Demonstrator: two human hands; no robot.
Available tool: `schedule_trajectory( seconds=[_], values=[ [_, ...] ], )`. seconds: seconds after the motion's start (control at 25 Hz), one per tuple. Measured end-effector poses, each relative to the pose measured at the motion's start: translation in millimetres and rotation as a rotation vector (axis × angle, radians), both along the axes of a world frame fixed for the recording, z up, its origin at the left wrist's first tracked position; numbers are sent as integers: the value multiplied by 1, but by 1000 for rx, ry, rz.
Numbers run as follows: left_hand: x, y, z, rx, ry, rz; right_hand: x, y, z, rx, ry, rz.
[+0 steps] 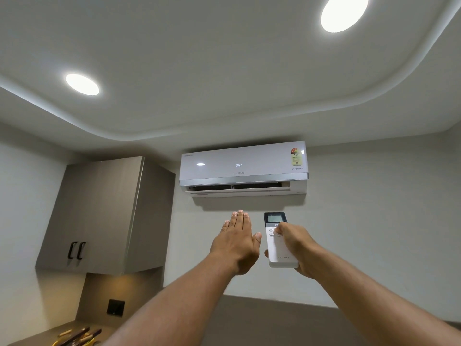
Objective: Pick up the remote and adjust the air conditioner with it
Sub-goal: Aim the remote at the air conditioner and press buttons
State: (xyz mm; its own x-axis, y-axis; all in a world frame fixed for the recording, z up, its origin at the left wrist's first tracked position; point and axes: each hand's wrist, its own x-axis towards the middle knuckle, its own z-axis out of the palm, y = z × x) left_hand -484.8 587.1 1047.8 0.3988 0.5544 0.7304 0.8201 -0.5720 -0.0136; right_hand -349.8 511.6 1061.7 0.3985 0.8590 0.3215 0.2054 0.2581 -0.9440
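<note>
A white air conditioner (pixel 243 168) hangs high on the wall, its front display reading 24 and its lower flap open. My right hand (pixel 295 245) grips a white remote (pixel 277 243) upright just below the unit, with the thumb resting on the buttons under the remote's small screen. My left hand (pixel 238 242) is raised beside the remote, flat and empty, fingers together and pointing up toward the unit's outlet.
A grey wall cabinet (pixel 104 216) with two dark handles hangs at the left. Below it a counter (pixel 45 333) carries several small items, with a dark wall socket (pixel 116 307) above it. Two round ceiling lights are on.
</note>
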Motion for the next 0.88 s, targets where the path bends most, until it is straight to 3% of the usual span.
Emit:
schedule_trajectory(
  seconds=[0.88],
  values=[
    [-3,2,-13,-12,17,28,6,-2,-12,-22,1,-30]
  ],
)
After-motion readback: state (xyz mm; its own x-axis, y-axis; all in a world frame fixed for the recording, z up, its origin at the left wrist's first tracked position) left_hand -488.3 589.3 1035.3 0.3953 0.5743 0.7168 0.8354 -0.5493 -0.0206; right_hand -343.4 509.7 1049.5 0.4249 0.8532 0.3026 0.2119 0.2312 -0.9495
